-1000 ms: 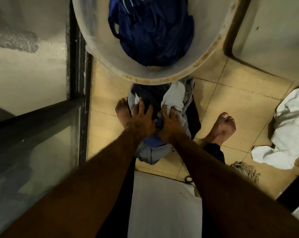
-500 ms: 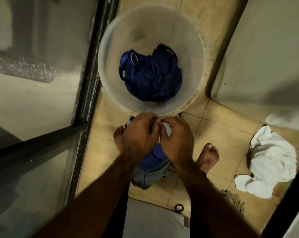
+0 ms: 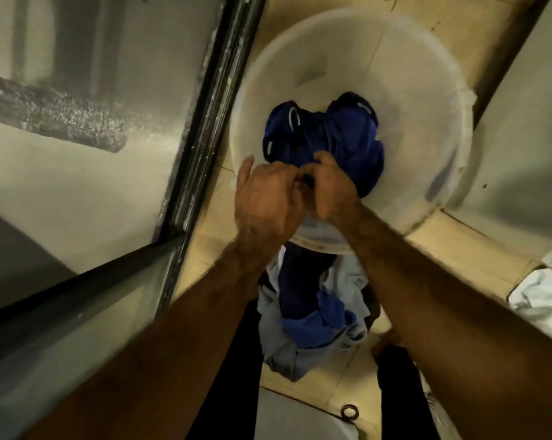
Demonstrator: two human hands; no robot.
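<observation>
Though fingertips hidden, left hand (image 3: pixel 268 198) and right hand (image 3: pixel 331 190) tight around hanging clothes (image 3: pixel 312 312), bucket (image 3: pixel 427 122) blurred.

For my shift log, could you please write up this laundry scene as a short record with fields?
left hand: grips the top of the bundle at the bucket's near rim
right hand: grips the same bundle, beside the left hand
bundle of clothes: grey and blue, hangs below the hands
bucket: white, stands on the floor
blue garment: lies inside the bucket
white cloth: on the floor, far right
</observation>
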